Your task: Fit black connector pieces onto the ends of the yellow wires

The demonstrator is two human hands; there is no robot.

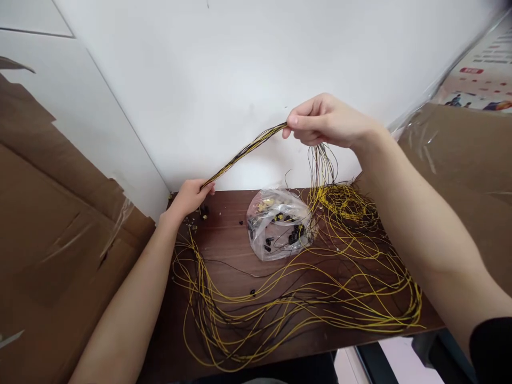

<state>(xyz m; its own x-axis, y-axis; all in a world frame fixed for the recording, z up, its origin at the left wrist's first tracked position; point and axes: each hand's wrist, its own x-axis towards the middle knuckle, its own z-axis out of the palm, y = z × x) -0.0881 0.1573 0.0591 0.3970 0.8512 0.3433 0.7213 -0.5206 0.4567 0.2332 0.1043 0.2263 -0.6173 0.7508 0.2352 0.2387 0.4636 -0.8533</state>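
A bundle of thin yellow and black wires (248, 151) is stretched in the air between my two hands. My left hand (191, 196) is closed around its lower end, low over the left side of the table. Higher up and to the right, my right hand (322, 121) pinches the bundle between thumb and fingers. From beneath that hand, loose wire strands (320, 165) hang down to a tangled yellow coil (346, 205). Long yellow and black wires (296, 309) loop across the tabletop from the left side to the right.
A clear plastic bag (266, 242) with small black and yellow pieces lies mid-table. Small black bits are scattered on the brown table (230, 234). Cardboard (60, 213) stands at left, a plastic-wrapped carton (460, 154) at right. A white wall (208, 96) rises behind.
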